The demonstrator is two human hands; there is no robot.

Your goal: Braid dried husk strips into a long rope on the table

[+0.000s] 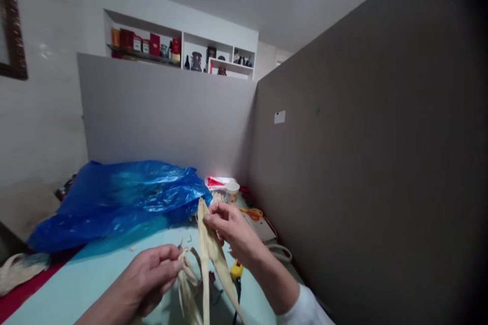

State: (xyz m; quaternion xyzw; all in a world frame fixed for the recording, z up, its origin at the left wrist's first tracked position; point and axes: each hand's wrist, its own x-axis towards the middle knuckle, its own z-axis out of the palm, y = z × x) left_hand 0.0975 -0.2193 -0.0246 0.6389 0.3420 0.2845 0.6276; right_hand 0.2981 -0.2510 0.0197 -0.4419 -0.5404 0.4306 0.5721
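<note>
My left hand [158, 274] pinches a bunch of pale, dried corn husk strips [186, 284] that hang down over the table. Between the thumb and fingers of my right hand [229, 226] is a wider dried corn husk [209, 244], its narrow tip pointing up and its split lower ends dangling. Both hands are raised above the pale green tabletop [152, 244], close together. Below my right hand lies a yellow tool [237, 269] with a red switch and a black cord, partly behind the husk.
A large blue plastic bag [129, 198] covers the table's back left. At the back stand a paper cup [232, 192] and a red-and-white packet [217, 182]. A white power strip [263, 226] and cables lie along the right partition [343, 162]. A pale cloth item [21, 271] sits far left.
</note>
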